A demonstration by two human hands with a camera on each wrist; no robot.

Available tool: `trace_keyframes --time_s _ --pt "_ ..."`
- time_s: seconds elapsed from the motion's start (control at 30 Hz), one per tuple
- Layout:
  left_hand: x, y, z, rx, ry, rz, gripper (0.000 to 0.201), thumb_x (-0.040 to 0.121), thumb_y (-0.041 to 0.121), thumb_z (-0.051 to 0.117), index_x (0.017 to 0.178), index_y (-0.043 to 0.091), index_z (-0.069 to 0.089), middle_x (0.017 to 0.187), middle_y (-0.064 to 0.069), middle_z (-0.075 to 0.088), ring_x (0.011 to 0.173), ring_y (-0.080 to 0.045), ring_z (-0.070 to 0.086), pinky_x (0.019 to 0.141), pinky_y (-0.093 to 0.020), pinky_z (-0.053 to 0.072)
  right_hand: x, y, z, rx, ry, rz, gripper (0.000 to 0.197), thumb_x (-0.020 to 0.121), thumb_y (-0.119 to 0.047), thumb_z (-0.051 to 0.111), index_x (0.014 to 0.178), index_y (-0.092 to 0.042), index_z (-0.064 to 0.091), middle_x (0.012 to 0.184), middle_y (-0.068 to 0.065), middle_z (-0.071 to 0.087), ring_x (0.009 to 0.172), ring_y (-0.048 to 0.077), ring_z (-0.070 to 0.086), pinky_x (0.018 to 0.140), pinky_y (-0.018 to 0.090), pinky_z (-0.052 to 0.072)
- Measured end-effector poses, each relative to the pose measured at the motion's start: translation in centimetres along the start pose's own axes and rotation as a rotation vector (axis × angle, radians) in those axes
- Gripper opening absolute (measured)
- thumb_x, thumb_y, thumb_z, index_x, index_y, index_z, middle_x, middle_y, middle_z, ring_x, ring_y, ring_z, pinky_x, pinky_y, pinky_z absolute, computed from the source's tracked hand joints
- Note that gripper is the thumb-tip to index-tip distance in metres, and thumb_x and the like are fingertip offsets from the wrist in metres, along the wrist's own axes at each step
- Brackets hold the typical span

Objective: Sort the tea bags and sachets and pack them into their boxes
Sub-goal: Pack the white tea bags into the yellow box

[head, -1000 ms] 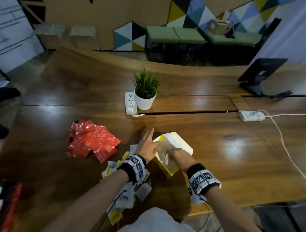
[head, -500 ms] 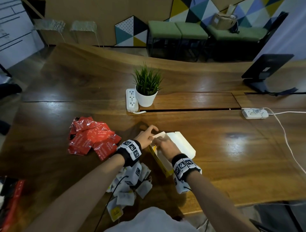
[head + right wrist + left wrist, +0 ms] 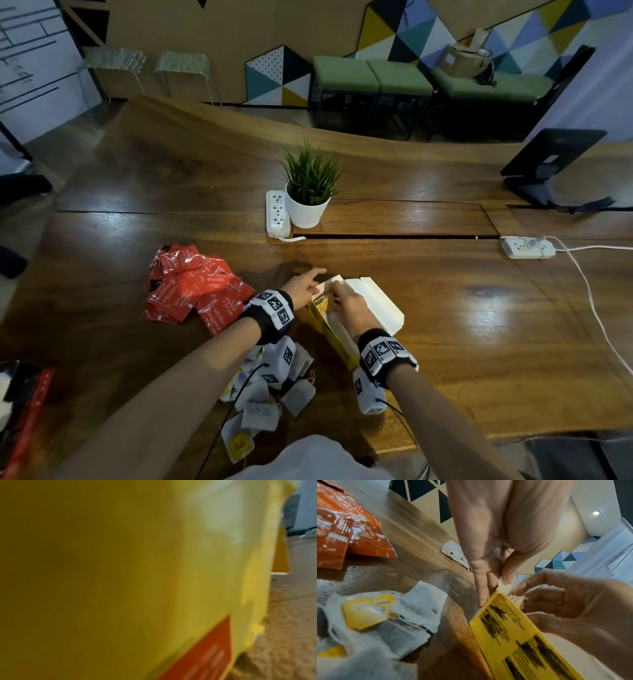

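We steady the yellow box with our left hand, fingers straight against its far end, while our right hand seemingly pinches tea bags inside; loose tea bags lie just left.

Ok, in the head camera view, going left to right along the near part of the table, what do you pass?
Pile of red sachets → left hand → open yellow tea box, with the right hand in it → white power strip at the far right.
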State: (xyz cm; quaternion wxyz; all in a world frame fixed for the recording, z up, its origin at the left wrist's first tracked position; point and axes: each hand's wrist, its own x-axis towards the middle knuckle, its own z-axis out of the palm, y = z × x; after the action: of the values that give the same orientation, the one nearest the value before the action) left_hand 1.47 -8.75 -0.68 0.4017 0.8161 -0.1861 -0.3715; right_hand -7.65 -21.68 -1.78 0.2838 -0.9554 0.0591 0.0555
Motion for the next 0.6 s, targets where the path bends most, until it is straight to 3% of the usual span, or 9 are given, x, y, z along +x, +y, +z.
trace_keyframes --time_s 0.1,0.2,0.3,0.4,0.5,0.6 --pt "-0.1 0.0 0.0 -0.038 0.023 -0.005 0.052 0.096 0.001 0.039 0.144 0.020 0.030 0.137 -0.018 0.048 0.121 -0.027 0.051 0.097 -0.037 0.047 -0.3 0.5 0.0 -0.010 0.082 0.092 0.056 0.081 0.001 0.059 0.128 -0.021 0.036 0.115 0.008 0.058 0.098 0.025 0.061 0.083 0.041 0.053" --pt "-0.1 -0.2 -0.1 -0.045 0.024 -0.007 0.052 0.096 0.002 0.039 0.143 0.022 0.031 0.138 -0.016 0.048 0.121 -0.027 0.051 0.094 -0.034 0.046 -0.5 0.1 0.2 -0.022 0.057 0.256 0.041 0.086 -0.002 0.056 0.123 -0.012 0.041 0.113 0.009 0.060 0.099 0.025 0.060 0.082 0.032 0.050" --pt "-0.2 0.0 0.0 -0.073 -0.004 -0.013 0.054 0.096 0.001 0.037 0.143 0.026 0.031 0.139 -0.015 0.046 0.123 -0.029 0.049 0.089 -0.037 0.049 0.1 -0.7 0.3 -0.056 -0.055 0.405 0.036 0.088 -0.016 0.059 0.121 -0.009 0.048 0.116 0.010 0.061 0.108 0.027 0.056 0.088 0.032 0.044" --pt "-0.2 0.2 0.0 -0.096 -0.014 -0.025 0.056 0.096 -0.002 0.035 0.143 0.027 0.031 0.140 -0.016 0.044 0.123 -0.031 0.049 0.088 -0.043 0.053 1.1 -1.3 0.9 -0.102 -0.095 0.374 0.034 0.089 -0.011 0.055 0.122 -0.006 0.049 0.120 0.014 0.059 0.113 0.028 0.054 0.092 0.032 0.042" --pt "-0.1 0.2 -0.1 -0.088 -0.040 -0.029 0.055 0.096 0.000 0.037 0.144 0.027 0.030 0.141 -0.016 0.042 0.124 -0.031 0.047 0.088 -0.042 0.053 1.4 -1.7 1.5 -0.099 -0.092 0.350 0.037 0.088 -0.006 0.053 0.125 -0.004 0.046 0.123 0.017 0.055 0.114 0.030 0.052 0.094 0.033 0.041" --pt "-0.3 0.3 -0.4 -0.115 -0.113 -0.017 0.059 0.095 0.007 0.044 0.147 0.025 0.021 0.147 -0.012 0.037 0.131 -0.028 0.041 0.101 -0.043 0.044 1.7 -1.6 1.2 -0.086 -0.055 0.345 0.036 0.088 -0.004 0.052 0.123 -0.003 0.048 0.122 0.018 0.055 0.114 0.030 0.051 0.094 0.032 0.040"
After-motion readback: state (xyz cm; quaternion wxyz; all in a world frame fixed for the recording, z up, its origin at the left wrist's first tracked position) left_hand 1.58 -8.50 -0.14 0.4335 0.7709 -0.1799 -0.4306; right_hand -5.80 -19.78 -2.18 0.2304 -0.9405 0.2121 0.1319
